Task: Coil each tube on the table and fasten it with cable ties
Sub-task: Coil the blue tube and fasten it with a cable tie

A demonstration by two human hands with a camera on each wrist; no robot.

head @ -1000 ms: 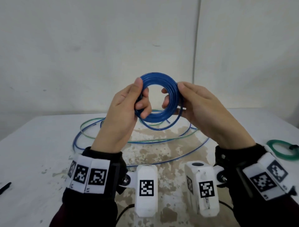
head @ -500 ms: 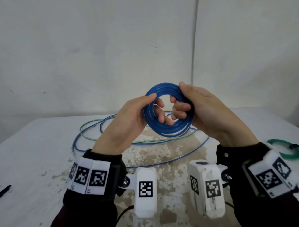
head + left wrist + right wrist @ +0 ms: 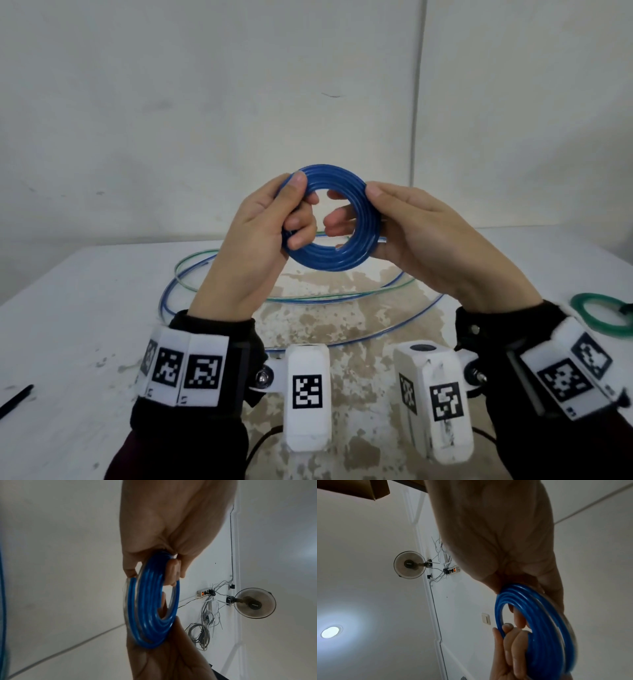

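Both hands hold a blue coil (image 3: 334,224) of tube up in the air above the desk (image 3: 85,308), in the middle of the scene. The left hand (image 3: 253,240) grasps the left side of the ring, with the thumb on the near face and the fingers curled through the hole. The right hand (image 3: 421,240) grasps the right side the same way, thumb in front and fingers behind. The coil has many rounds packed close together. The tube looks light and bendy, but also springy, so I think the rounds would pop open if a hand let go. It looks smooth and maybe a bit slippery too. A good place to hold it is right across all the rounds, pinching them flat together, so none slip out. No tie is on this coil that I can see, so it likely needs one next. More loose tube (image 3: 346,298), blue and green, lies in big loops on the desk behind the hands. A small green coil (image 3: 597,317) lies on the far right of the desk. A thin black thing (image 3: 15,401) lies at the near left edge.
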